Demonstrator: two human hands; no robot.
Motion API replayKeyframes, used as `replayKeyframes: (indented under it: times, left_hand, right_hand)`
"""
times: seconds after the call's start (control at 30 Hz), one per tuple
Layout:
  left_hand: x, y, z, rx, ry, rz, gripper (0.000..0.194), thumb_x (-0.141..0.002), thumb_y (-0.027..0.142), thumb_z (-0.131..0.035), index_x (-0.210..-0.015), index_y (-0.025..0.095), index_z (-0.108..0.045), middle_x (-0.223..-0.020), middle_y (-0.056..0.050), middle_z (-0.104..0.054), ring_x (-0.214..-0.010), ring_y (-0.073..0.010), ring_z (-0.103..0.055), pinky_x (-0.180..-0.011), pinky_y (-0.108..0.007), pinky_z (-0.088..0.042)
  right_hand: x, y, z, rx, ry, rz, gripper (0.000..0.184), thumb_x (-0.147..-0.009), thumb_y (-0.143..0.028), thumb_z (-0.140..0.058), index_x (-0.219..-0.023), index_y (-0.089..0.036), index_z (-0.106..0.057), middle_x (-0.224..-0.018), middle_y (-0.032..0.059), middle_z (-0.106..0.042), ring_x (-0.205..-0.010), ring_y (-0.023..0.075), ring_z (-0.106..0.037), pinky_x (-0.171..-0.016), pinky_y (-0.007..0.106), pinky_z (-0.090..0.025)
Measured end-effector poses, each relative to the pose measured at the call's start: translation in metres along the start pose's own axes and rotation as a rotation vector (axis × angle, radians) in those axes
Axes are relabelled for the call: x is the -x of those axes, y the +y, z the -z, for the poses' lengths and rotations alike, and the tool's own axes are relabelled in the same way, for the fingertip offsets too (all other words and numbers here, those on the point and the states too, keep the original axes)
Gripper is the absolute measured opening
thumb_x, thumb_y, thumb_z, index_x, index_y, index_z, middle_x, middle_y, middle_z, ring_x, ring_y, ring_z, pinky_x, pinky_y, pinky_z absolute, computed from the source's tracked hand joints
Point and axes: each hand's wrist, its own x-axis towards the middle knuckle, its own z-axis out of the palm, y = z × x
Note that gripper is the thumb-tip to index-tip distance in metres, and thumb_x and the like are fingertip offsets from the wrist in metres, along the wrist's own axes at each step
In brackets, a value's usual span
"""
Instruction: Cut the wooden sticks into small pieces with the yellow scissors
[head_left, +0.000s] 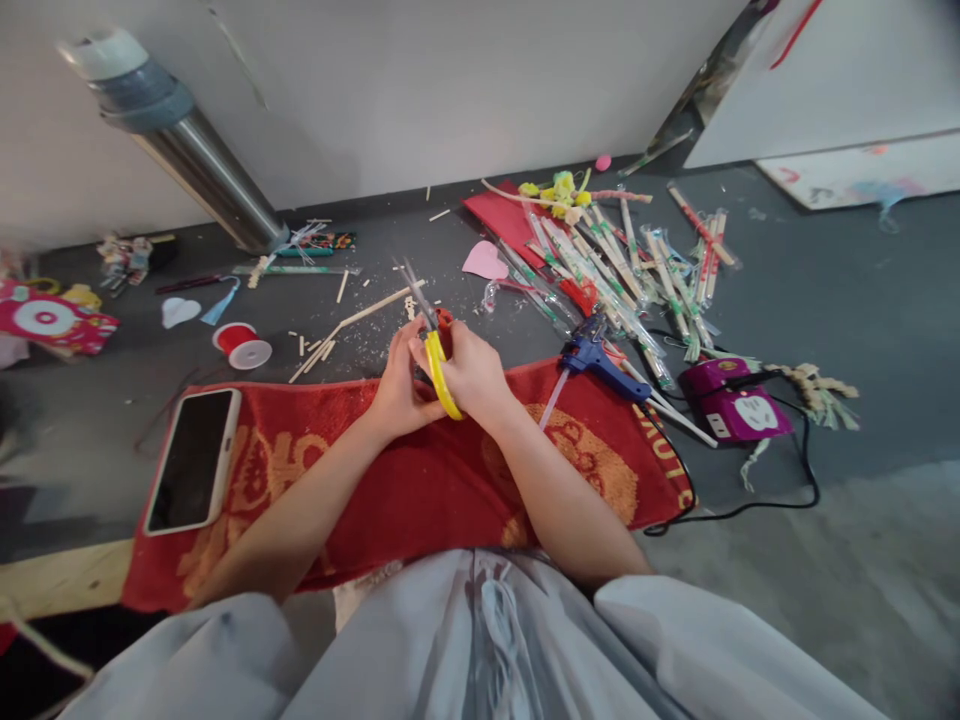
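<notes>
Littered grey tabletop (825,270) against pale wall (450,100), scissors (437,365) in right hand (478,372)

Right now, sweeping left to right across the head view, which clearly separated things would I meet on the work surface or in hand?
Pink patterned packet, white heart, red thread spool, yellow-handled scissors, pink heart, blue glue gun, purple box.
</notes>
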Motion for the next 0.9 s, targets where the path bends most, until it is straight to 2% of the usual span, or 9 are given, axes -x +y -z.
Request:
replayKeyframes:
  times: [0.07,0.17,0.27,0.43,0.57,0.63,0.73,0.8,0.9]
  left_hand:
    - [0.001,0.007,0.005,-0.061,0.040,-0.037,0.089,-0.067,0.053,-0.076,-0.141,0.025,-0.035,-0.137,-0.014,-0.048,-0.128,-0.0336,-0.048,-0.110,-0.056,-0.040]
    - [0.000,0.012,0.008,-0.123,0.160,0.000,0.050,-0.080,0.034,-0.064,-0.126,0.022,-0.047,-0.121,-0.011,-0.057,-0.113,-0.0259,-0.057,-0.101,-0.048,-0.048]
    - [-0.004,0.013,0.009,-0.084,0.273,0.070,0.027,-0.085,0.028,-0.055,-0.111,0.020,-0.053,-0.105,-0.008,-0.061,-0.101,-0.0206,-0.061,-0.095,-0.042,-0.051]
    - [-0.008,0.012,0.011,0.056,0.498,0.165,0.010,-0.089,0.029,-0.051,-0.096,0.022,-0.055,-0.091,-0.004,-0.060,-0.085,-0.0159,-0.060,-0.082,-0.034,-0.052]
    - [-0.009,0.008,0.019,0.111,0.617,0.118,0.013,-0.087,0.028,-0.053,-0.099,0.026,-0.050,-0.088,-0.002,-0.054,-0.079,-0.0150,-0.057,-0.078,-0.033,-0.051]
    - [-0.009,0.006,0.024,0.018,0.596,0.094,0.019,-0.086,0.029,-0.055,-0.104,0.025,-0.051,-0.095,-0.004,-0.055,-0.085,-0.0165,-0.057,-0.080,-0.034,-0.051]
    - [-0.008,0.003,0.029,-0.247,0.458,0.047,0.022,-0.087,0.031,-0.056,-0.108,0.024,-0.057,-0.105,-0.007,-0.061,-0.099,-0.0215,-0.058,-0.090,-0.041,-0.048]
    - [-0.008,0.001,0.030,-0.362,0.380,0.014,0.019,-0.089,0.033,-0.055,-0.104,0.024,-0.061,-0.103,-0.007,-0.064,-0.101,-0.0242,-0.058,-0.094,-0.046,-0.045]
    - [-0.007,-0.003,0.031,-0.418,0.337,0.025,0.017,-0.088,0.038,-0.058,-0.096,0.024,-0.064,-0.094,-0.006,-0.067,-0.096,-0.0254,-0.060,-0.092,-0.046,-0.046]
  right_hand:
    - [-0.004,0.006,0.002,0.021,0.084,-0.025,0.042,-0.085,-0.059,-0.056,-0.095,-0.018,-0.054,-0.098,0.0160,-0.069,-0.095,0.0317,-0.067,-0.084,0.042,-0.049]
    - [-0.009,0.014,0.003,0.044,0.195,-0.003,0.042,-0.083,-0.058,-0.058,-0.096,-0.018,-0.053,-0.099,0.0147,-0.068,-0.097,0.0313,-0.066,-0.088,0.045,-0.048]
    - [-0.012,0.020,0.003,0.076,0.242,0.002,0.045,-0.084,-0.060,-0.055,-0.095,-0.017,-0.053,-0.099,0.0164,-0.067,-0.096,0.0328,-0.065,-0.089,0.049,-0.047]
    - [-0.014,0.023,0.003,0.093,0.286,-0.014,0.045,-0.083,-0.060,-0.055,-0.096,-0.016,-0.055,-0.096,0.0163,-0.067,-0.095,0.0325,-0.065,-0.088,0.050,-0.048]
    - [-0.014,0.023,0.004,0.186,0.288,-0.023,0.044,-0.084,-0.051,-0.057,-0.100,-0.010,-0.057,-0.102,0.0215,-0.065,-0.100,0.0347,-0.063,-0.091,0.051,-0.045]
    - [-0.014,0.023,0.003,0.206,0.305,-0.002,0.043,-0.084,-0.049,-0.058,-0.101,-0.009,-0.057,-0.102,0.0219,-0.065,-0.102,0.0344,-0.062,-0.092,0.050,-0.045]
    - [-0.011,0.021,0.002,0.247,0.295,0.059,0.048,-0.085,-0.053,-0.055,-0.103,-0.009,-0.057,-0.103,0.0233,-0.064,-0.103,0.0357,-0.060,-0.092,0.051,-0.044]
    - [-0.009,0.020,0.001,0.286,0.245,0.089,0.053,-0.085,-0.056,-0.054,-0.104,-0.007,-0.057,-0.105,0.0253,-0.063,-0.105,0.0378,-0.059,-0.092,0.052,-0.043]
    - [-0.007,0.018,0.000,0.322,0.182,0.118,0.058,-0.084,-0.059,-0.054,-0.106,-0.005,-0.057,-0.107,0.0261,-0.062,-0.107,0.0389,-0.058,-0.093,0.051,-0.042]
